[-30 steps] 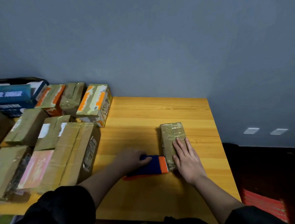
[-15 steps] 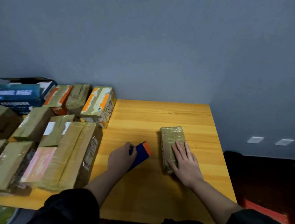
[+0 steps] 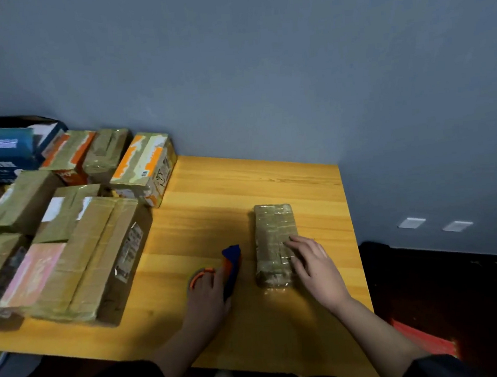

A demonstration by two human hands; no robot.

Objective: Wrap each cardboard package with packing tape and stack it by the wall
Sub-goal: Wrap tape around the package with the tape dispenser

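Resting: right hand (image 3: 316,267), fingers flat, is lying on box (image 3: 275,239).
Gripping: left hand (image 3: 209,292) is holding dispenser (image 3: 231,267), at box's 9 o'clock.
Feel: looking light, stiff, slippery; grab long sides.

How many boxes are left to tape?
Many taped packages already sit grouped at the table's left. The small package looks fully wrapped; the right hand rests on it, the left hand holds the tape dispenser. Left: stacking it by the wall.

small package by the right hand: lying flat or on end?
Lying flat: the small package rests on its broad face on the table, with the right hand touching its near end.
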